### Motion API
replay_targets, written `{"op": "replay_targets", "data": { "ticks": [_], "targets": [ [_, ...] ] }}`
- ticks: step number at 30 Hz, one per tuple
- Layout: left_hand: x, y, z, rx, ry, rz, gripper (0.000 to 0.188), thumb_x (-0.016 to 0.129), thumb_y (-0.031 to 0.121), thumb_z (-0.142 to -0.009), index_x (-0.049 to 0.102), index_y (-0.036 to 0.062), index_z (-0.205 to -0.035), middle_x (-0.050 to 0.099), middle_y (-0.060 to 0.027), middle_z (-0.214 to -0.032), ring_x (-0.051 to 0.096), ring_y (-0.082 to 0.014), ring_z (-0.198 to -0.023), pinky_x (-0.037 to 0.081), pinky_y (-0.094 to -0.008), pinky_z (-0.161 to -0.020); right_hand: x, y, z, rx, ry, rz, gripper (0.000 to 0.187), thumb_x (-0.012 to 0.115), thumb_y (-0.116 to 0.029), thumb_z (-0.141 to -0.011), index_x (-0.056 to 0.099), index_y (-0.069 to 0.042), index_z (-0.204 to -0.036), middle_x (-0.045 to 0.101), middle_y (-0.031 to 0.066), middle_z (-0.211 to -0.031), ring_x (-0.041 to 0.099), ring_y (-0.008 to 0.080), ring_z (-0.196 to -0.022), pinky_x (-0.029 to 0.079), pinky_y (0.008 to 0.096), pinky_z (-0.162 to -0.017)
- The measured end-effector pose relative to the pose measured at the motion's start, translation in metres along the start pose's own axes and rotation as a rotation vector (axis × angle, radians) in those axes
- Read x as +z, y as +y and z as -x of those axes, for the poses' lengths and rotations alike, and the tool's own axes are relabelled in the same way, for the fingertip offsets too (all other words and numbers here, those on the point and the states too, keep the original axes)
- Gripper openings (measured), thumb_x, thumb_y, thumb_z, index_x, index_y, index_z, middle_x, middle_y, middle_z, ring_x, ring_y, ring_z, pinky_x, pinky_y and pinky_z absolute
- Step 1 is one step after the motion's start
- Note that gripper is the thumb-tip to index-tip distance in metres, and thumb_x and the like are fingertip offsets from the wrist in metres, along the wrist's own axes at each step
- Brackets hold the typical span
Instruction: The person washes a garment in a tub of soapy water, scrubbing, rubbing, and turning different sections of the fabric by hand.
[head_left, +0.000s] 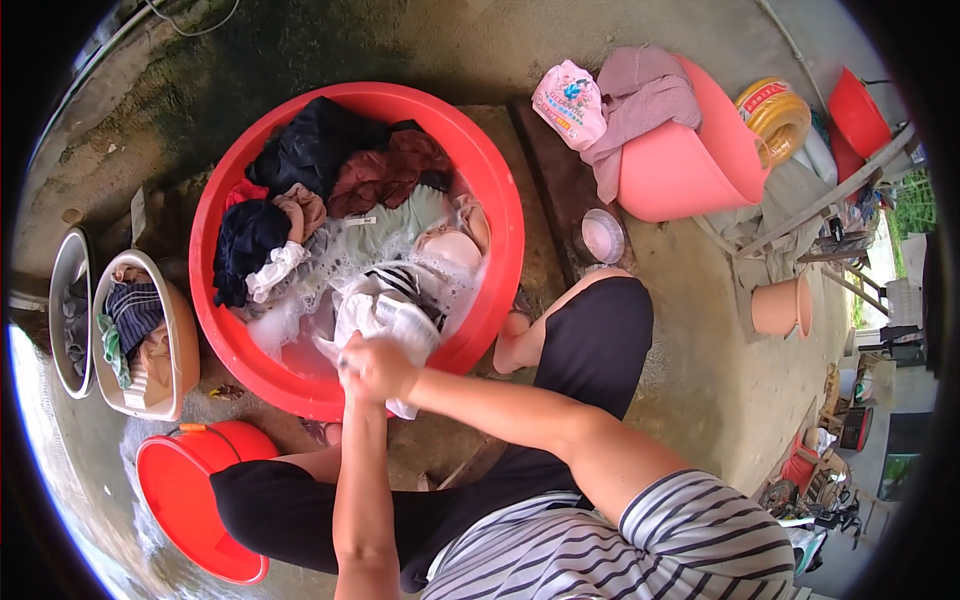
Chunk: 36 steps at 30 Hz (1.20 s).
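Note:
A large red basin [508,250] holds soapy water and a heap of wet clothes. At its near rim my right hand [388,368] and my left hand [352,384] are pressed together, both closed on a white garment [385,318]. Part of the garment lies in the suds, and a bit hangs below my hands over the rim. Beside it is a black-and-white striped cloth [400,282]. Farther back lie a black garment [315,150], a maroon one [385,172], a pale green one [400,222] and a navy one [250,240]. My right hand partly covers the left one's fingers.
Left of the basin stand a beige tub [180,345] of clothes and a grey tub [58,300]. A red bucket [205,450] sits near my left knee. To the right are a pink laundry tub [690,175] draped with cloth, a small bowl [602,237] and a peach bucket [780,306].

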<state>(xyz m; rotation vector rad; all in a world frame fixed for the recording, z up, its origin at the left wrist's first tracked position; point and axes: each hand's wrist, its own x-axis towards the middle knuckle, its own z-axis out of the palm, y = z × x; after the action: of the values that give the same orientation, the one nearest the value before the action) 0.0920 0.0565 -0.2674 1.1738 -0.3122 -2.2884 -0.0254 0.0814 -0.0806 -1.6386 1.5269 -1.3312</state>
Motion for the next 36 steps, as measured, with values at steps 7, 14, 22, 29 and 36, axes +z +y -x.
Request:
{"op": "replay_targets", "data": {
  "ticks": [7,14,22,29,36],
  "targets": [
    [0.132,0.02,0.063,0.133,-0.1,0.364,0.024,0.045,0.018,-0.081,0.053,0.0001,-0.095,0.057,-0.0093,-0.08,0.056,-0.0185,-0.073,0.046,-0.0278,-0.069,-0.025,0.025,-0.001,0.11,0.046,0.123,0.021,0.058,-0.022,-0.062,0.057,-0.003,-0.071,0.057,0.0132,-0.071,0.057,0.0311,-0.066,0.045,0.0349,-0.065],
    [0.155,0.016,0.075,-0.068,0.133,0.097,0.031,0.037,0.028,-0.086,0.053,0.0024,-0.094,0.059,-0.0082,-0.084,0.058,-0.0219,-0.069,0.049,-0.0333,-0.06,-0.05,0.044,-0.03,0.346,0.004,0.282,0.018,0.055,-0.021,-0.065,0.052,-0.004,-0.061,0.053,0.017,-0.061,0.056,0.0332,-0.064,0.045,0.0401,-0.06],
    [0.107,0.087,0.059,0.204,0.131,-0.252,0.037,0.051,0.035,-0.083,0.056,-0.0013,-0.088,0.06,-0.0079,-0.079,0.058,-0.0145,-0.068,0.047,-0.0268,-0.062,-0.172,0.089,-0.067,0.775,-0.042,-0.106,0.018,0.062,-0.015,-0.065,0.06,0.002,-0.069,0.058,0.006,-0.064,0.054,0.0129,-0.061,0.042,0.027,-0.055],
    [0.126,0.116,0.072,0.32,0.128,-0.335,0.032,0.054,0.033,-0.082,0.058,0.001,-0.079,0.059,-0.0034,-0.072,0.054,-0.0094,-0.06,0.043,-0.0222,-0.057,-0.21,0.002,-0.081,0.871,-0.265,-0.224,0.018,0.058,-0.01,-0.07,0.06,0.004,-0.081,0.06,0.0075,-0.078,0.056,0.0133,-0.071,0.044,0.0249,-0.064],
    [0.135,0.118,0.08,0.365,0.097,-0.386,0.037,0.057,0.036,-0.08,0.058,-0.0015,-0.081,0.058,-0.0024,-0.07,0.052,-0.0075,-0.06,0.042,-0.0208,-0.055,-0.229,-0.036,-0.085,0.819,-0.312,-0.227,0.019,0.057,-0.011,-0.076,0.059,0.005,-0.085,0.061,0.0064,-0.078,0.057,0.0111,-0.068,0.045,0.0232,-0.063]
  ]
}}
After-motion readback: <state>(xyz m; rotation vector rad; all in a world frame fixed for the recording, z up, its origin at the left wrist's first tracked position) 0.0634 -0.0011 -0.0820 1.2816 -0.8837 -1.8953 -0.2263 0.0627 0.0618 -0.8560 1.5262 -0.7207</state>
